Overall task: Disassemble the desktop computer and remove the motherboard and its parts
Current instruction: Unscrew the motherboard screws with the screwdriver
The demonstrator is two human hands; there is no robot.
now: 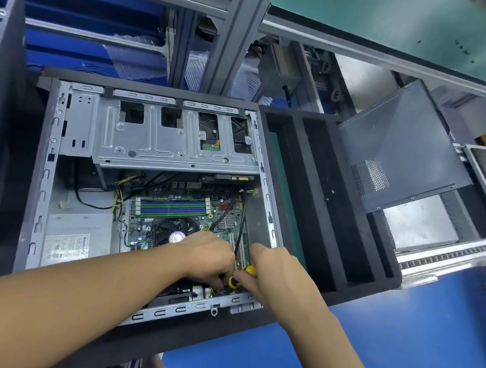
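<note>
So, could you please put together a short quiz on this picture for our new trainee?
1. True or false: the motherboard is already out of the case.
2. The screwdriver in the right hand has a handle that is: A) red B) yellow C) blue.
3. Fill in: in the picture, the power supply lies to the ____ of the fan.
Key: 1 false; 2 B; 3 left.

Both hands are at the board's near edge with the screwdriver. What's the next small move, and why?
Probably turn the screwdriver to back out the fastener under its tip, which the hands hide. The right hand grips its yellow handle, the left hand curls beside it, and the motherboard sits in the case, cables attached.
</note>
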